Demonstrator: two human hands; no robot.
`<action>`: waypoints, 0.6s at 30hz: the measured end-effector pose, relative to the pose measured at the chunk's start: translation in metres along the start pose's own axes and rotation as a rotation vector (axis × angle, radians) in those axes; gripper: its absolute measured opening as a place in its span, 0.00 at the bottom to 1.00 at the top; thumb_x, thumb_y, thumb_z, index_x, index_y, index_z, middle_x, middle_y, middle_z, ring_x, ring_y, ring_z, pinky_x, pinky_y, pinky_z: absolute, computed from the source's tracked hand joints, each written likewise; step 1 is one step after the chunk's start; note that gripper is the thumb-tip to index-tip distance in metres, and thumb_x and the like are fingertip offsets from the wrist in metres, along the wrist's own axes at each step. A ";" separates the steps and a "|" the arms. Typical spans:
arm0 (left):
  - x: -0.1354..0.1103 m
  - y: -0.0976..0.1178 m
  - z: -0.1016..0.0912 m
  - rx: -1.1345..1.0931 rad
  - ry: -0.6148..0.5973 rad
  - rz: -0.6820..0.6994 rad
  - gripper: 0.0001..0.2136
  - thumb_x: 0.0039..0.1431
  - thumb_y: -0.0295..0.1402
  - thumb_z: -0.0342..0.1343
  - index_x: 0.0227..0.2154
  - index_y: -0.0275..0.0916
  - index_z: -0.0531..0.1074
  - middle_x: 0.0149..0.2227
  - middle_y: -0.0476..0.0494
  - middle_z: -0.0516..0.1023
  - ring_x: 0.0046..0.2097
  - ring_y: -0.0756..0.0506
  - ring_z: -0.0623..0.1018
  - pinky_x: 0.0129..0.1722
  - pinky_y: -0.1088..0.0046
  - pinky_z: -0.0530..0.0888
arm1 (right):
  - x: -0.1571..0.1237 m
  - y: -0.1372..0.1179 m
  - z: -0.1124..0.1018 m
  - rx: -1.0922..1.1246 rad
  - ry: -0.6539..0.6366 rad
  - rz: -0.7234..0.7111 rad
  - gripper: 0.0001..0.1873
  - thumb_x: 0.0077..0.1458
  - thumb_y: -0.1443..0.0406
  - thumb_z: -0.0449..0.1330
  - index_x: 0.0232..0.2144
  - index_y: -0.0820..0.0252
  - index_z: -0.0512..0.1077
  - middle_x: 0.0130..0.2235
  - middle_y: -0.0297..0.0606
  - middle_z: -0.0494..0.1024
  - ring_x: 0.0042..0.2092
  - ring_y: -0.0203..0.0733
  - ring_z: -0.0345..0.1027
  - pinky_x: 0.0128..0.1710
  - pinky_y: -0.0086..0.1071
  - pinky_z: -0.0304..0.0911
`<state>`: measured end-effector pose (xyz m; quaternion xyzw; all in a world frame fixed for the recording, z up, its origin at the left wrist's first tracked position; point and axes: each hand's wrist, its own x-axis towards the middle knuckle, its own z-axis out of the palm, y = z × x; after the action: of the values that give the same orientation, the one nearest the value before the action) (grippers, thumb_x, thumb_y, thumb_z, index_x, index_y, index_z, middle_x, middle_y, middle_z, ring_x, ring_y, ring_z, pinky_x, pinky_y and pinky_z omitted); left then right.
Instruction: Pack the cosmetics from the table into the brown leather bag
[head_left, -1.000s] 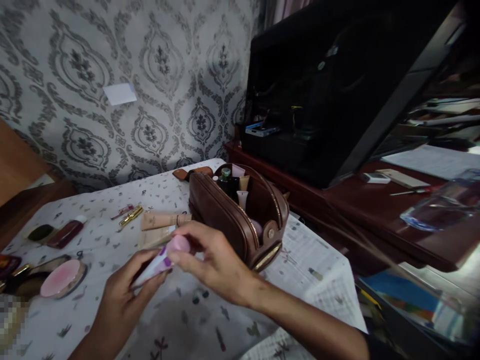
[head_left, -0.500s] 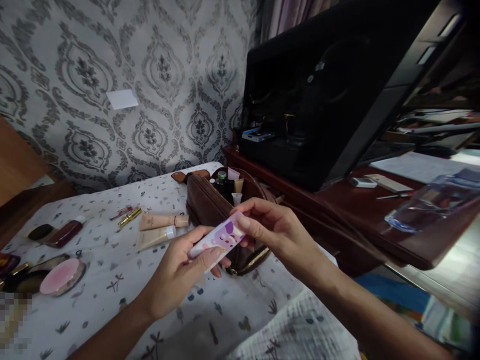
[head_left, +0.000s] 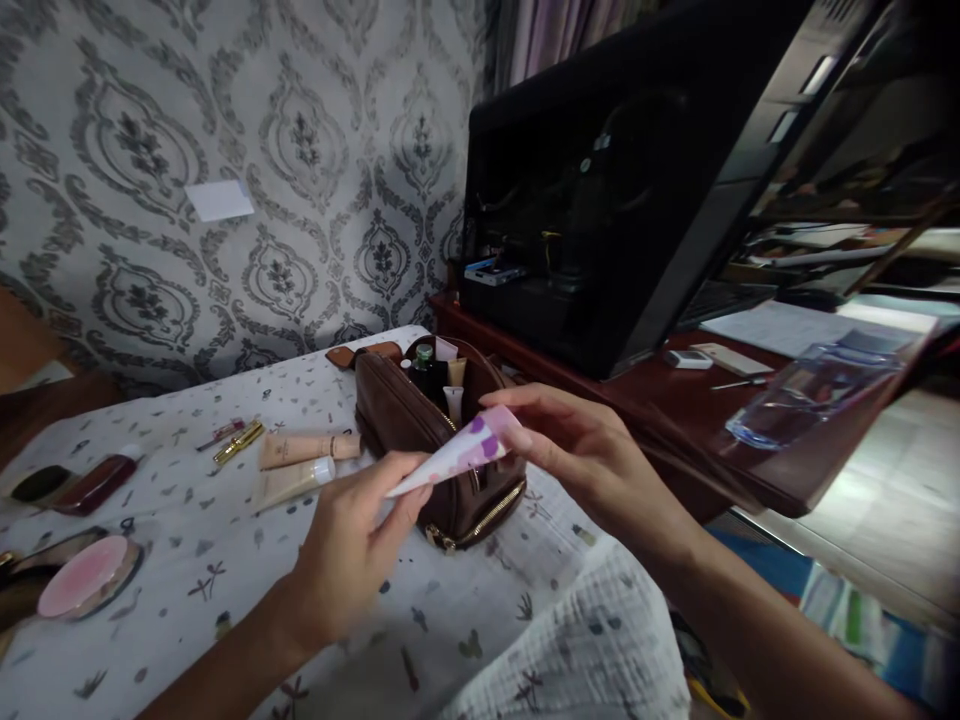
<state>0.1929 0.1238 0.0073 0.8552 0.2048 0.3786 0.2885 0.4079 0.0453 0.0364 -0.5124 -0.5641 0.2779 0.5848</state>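
A white squeeze tube (head_left: 459, 455) with pink and purple print is held between both hands over the front of the brown toiletry bag (head_left: 390, 410). Its flat narrow end is pinched by my left hand (head_left: 352, 540), thumb below and fingers above. At the wider, pinkish end, my right hand (head_left: 577, 450) grips it with thumb and fingers. The bag stands unzipped, and inside it are several items, among them a green-topped dark bottle (head_left: 427, 370) and a small white tube (head_left: 454, 402). Left of the bag lie a peach tube (head_left: 300, 450) and a cream tube (head_left: 292, 485).
On the patterned cloth (head_left: 315, 590) are a gold lipstick tube (head_left: 238, 441), a dark red bottle (head_left: 97, 485) and a pink round compact (head_left: 88, 578). To the right, a black computer case (head_left: 570, 220) and a clear bottle (head_left: 795, 400) occupy the dark wooden desk (head_left: 645, 400).
The tube has been turned in my hands, so it now shows its tapered side edge instead of its broad printed face. The whole view has shifted, moving the surroundings leftward.
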 end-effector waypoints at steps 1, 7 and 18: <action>-0.001 -0.002 0.000 0.168 0.076 0.183 0.09 0.67 0.26 0.53 0.45 0.36 0.76 0.40 0.41 0.85 0.41 0.45 0.85 0.42 0.74 0.81 | -0.004 0.000 -0.005 -0.047 -0.018 -0.051 0.17 0.55 0.54 0.68 0.43 0.57 0.79 0.39 0.41 0.83 0.39 0.44 0.78 0.40 0.35 0.75; 0.000 -0.006 0.002 0.525 0.268 0.609 0.08 0.61 0.17 0.55 0.38 0.35 0.72 0.40 0.36 0.84 0.46 0.43 0.83 0.45 0.71 0.81 | -0.024 0.005 -0.026 -0.164 -0.111 -0.253 0.13 0.55 0.62 0.70 0.44 0.51 0.81 0.48 0.41 0.83 0.51 0.47 0.77 0.51 0.41 0.74; 0.017 -0.007 0.011 0.459 0.149 0.306 0.15 0.68 0.32 0.53 0.55 0.37 0.65 0.52 0.34 0.78 0.56 0.40 0.78 0.53 0.60 0.78 | -0.024 -0.009 -0.035 -0.211 0.252 -0.094 0.16 0.54 0.53 0.69 0.41 0.54 0.81 0.41 0.42 0.83 0.42 0.46 0.78 0.42 0.37 0.76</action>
<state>0.2113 0.1353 0.0054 0.8889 0.1741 0.4236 0.0111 0.4333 0.0104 0.0410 -0.5748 -0.5357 0.1229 0.6062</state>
